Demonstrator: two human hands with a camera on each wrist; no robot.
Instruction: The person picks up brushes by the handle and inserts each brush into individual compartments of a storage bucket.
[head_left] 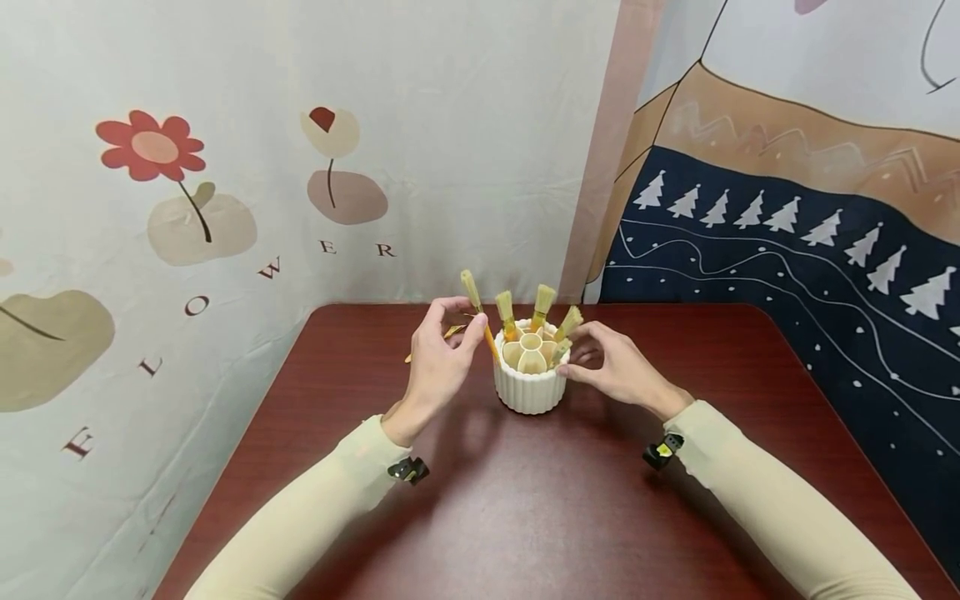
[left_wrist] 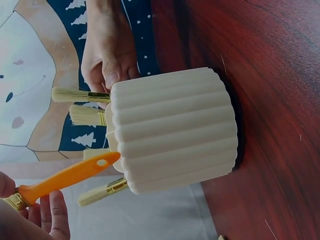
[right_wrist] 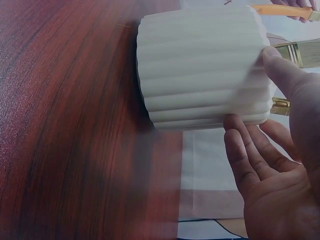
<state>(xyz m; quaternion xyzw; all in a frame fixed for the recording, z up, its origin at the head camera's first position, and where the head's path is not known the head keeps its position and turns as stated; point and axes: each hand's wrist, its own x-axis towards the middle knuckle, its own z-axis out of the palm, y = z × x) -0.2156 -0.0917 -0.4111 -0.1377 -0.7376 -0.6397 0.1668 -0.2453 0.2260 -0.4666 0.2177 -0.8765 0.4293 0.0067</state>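
A cream, ribbed brush holder (head_left: 529, 393) stands upright on the table, with petal-shaped compartments inside. My left hand (head_left: 441, 354) pinches a paintbrush (left_wrist: 65, 180) near its metal collar. The bristles point up, and the tip of the orange handle is right at the holder's left rim. On the other side, my right hand (head_left: 618, 367) holds the holder, thumb at the rim and fingers (right_wrist: 245, 155) against the ribbed wall. Several paintbrushes stand in the compartments, bristles up, among them a wide one (head_left: 543, 304) at the back and one leaning right (head_left: 568, 321).
Partly hidden behind my left hand, a thin orange-gold thing (head_left: 408, 358) lies on the dark red wooden table (head_left: 525, 517). A printed cloth (head_left: 480, 150) hangs along the table's back edge, and another with white trees (head_left: 750, 267) hangs at the right.
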